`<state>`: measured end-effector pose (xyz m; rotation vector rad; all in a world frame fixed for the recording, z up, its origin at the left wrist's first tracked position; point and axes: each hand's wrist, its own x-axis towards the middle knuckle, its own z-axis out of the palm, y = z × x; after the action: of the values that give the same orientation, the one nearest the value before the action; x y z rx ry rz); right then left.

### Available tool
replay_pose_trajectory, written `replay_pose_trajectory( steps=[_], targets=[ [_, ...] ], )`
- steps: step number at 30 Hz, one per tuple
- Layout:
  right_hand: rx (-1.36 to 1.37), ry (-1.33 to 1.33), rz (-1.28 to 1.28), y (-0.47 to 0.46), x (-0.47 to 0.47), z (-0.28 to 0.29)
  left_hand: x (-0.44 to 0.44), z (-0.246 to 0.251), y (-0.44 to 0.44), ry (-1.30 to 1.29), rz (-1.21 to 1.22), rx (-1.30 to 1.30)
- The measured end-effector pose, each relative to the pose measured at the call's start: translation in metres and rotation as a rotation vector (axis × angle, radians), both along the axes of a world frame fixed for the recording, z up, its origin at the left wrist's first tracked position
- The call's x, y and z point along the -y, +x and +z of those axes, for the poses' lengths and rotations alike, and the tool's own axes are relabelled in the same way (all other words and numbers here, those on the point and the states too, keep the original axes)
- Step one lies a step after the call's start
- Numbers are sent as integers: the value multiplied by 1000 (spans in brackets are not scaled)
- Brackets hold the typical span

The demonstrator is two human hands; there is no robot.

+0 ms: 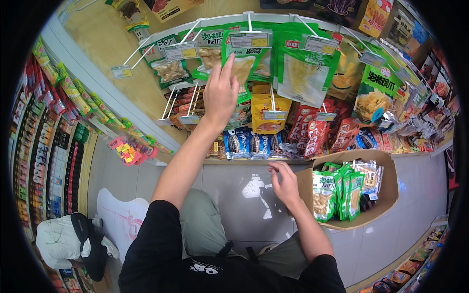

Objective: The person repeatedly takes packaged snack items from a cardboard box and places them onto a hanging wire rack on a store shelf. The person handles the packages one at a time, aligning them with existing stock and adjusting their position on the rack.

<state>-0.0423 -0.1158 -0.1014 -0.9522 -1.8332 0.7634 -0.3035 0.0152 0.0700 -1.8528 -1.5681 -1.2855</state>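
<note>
My left hand [220, 96] reaches up to the hanging rack, its fingers lying against the front of a green food packet [246, 67]. That packet hangs slightly tilted behind a price tag holder. To its right hangs a larger-looking green-and-white packet [304, 75] on its own hook. Other green packets [169, 69] hang to the left of my hand. Low over the floor, my right hand [285, 183] is empty, with its fingers loosely bent. Beside it stands an open cardboard box [389, 183] holding several green packets [324, 196] and clear-and-silver packets [367, 175].
White metal hooks [194, 97] with tag holders project from the rack. Yellow packets [269, 119], red packets [316, 133] and blue packets [238, 143] fill the lower rows. A shelf of small goods [47, 154] runs along the left. Another person [73, 240] is at lower left.
</note>
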Motion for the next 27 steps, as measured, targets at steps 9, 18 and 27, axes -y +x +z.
replay_pose_trajectory(
  steps=[9, 18, 27],
  targets=[
    [31, 13, 20, 0, -1, 2, -2, -1, 7, -12, 53, 11],
    [36, 21, 17, 1, -4, 3, -35, -9, 3, -20, -106, 278],
    [42, 18, 11, 4, -7, -1, -68, -23, -13, -43, -179, 359]
  ],
)
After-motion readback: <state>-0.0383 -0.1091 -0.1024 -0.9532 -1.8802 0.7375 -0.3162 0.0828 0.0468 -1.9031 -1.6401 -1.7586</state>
